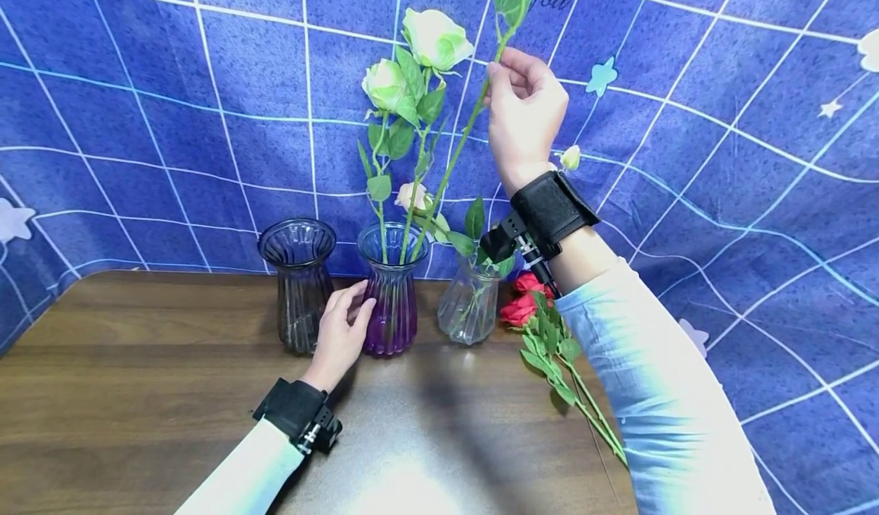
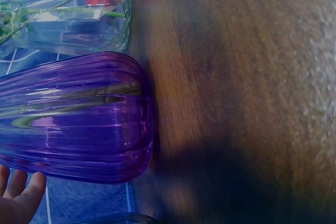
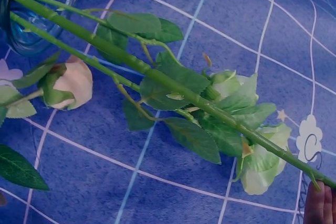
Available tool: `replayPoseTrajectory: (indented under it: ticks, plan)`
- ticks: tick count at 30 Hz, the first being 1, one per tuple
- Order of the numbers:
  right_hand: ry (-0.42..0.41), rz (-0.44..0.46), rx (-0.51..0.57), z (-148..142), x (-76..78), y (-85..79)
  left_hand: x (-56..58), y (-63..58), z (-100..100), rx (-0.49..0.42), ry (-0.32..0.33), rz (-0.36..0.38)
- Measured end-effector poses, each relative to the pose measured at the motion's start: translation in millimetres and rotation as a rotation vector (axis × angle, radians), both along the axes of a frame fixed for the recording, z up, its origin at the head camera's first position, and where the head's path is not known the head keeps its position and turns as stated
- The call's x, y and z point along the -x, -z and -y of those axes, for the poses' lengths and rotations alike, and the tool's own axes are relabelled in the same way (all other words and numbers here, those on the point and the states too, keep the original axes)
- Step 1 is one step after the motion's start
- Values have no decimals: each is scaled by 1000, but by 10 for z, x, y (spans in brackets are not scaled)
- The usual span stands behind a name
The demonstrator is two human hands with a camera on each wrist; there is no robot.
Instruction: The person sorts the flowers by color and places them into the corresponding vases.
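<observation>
My right hand [image 1: 527,107] pinches the long green stem [image 1: 474,118] of a flower high above the table; its bloom is out of the head view. The lower end of that stem is inside the blue-and-purple ribbed vase [image 1: 390,317]. Two white-green roses [image 1: 436,40] also stand in this vase. At the vase's left side, my left hand [image 1: 343,328] has its fingers extended against the glass. In the left wrist view, the fingertips [image 2: 37,182] are right at the purple wall [image 2: 79,140]. Fingers of my right hand [image 3: 317,203] show at the stem in the right wrist view.
A dark grey glass vase [image 1: 302,301] stands left of the purple one. To the right is a clear vase [image 1: 469,309] with pale roses [image 1: 412,196]. Red roses [image 1: 519,309] lie on the wooden table [image 1: 172,408] beside my right forearm. A blue patterned cloth [image 1: 226,103] hangs behind.
</observation>
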State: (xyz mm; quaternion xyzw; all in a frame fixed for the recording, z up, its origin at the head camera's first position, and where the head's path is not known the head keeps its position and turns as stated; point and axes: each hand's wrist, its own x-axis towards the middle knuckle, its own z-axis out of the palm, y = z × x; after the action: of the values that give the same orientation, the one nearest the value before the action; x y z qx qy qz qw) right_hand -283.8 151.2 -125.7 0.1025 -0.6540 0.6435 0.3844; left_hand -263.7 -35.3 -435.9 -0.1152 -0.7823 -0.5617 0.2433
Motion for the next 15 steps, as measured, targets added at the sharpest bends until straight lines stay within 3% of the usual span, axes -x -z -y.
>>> replayPoseTrajectory:
  ticks: [15]
  plan:
    - [37,40,-68,35,48,207,-7,11,-7,-20,-3,-37]
